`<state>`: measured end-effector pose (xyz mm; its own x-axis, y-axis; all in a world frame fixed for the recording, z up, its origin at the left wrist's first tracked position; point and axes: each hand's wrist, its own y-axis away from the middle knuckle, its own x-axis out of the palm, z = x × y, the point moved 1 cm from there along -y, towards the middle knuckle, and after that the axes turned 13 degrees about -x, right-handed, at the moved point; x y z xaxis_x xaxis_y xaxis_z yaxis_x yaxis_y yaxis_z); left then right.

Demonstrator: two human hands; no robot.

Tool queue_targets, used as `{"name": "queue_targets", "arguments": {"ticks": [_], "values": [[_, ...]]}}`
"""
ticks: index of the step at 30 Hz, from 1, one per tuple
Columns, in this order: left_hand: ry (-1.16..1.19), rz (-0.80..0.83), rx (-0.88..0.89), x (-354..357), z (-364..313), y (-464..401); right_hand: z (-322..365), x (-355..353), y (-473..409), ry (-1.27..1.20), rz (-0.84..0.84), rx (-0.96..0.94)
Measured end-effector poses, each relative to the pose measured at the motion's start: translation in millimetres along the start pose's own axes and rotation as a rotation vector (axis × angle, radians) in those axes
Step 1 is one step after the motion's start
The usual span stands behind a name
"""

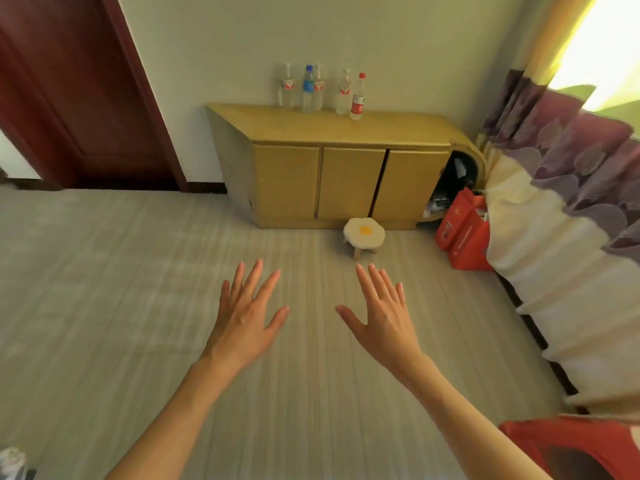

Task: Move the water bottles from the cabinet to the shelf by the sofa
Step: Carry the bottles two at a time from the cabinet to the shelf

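Fingers straight and spread on both hands, palms down, nothing held: left hand (247,315) and right hand (382,315) hover side by side over the grey floor (104,289), well apart from the target; water bottles (322,90) at 12 o'clock from the hands, five upright in a loose row on top of the yellow cabinet (346,168) against the wall, clear-capped bottle (286,85) at the 9 o'clock end, blue-capped bottle (307,89) touching or just beside its neighbour (cannot tell which), red-capped bottle (358,97) at the 3 o'clock end nearest the front edge; fill level too blurred to read, so weight unknown; likely thin plastic, smooth, squashy if squeezed hard, tippy when nudged; best grip probably round the labelled mid-body, thumb opposite fingers, one per hand; small egg-patterned stool (363,233) stands at 12 o'clock between hands and cabinet, step round it; red bags (462,233) at 2 o'clock beside curtain (554,202); shelf and sofa not in view
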<state>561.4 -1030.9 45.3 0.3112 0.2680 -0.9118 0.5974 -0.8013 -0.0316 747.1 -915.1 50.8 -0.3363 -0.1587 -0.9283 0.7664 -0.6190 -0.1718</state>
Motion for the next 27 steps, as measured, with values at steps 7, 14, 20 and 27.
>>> {"name": "queue_targets", "arguments": {"ticks": [7, 14, 20, 27], "values": [[-0.071, 0.022, 0.054, 30, -12, -148, -77, 17, -146, 0.052, 0.062, -0.018], [-0.035, 0.025, -0.002, 55, -35, -317, -163, 13, -315, 0.024, 0.037, -0.068], [0.028, -0.061, -0.016, 37, -59, -466, -208, -7, -462, -0.007, 0.013, -0.102], [0.014, 0.006, -0.038, 64, -30, -609, -254, 37, -592, -0.002, 0.093, -0.087]]}}
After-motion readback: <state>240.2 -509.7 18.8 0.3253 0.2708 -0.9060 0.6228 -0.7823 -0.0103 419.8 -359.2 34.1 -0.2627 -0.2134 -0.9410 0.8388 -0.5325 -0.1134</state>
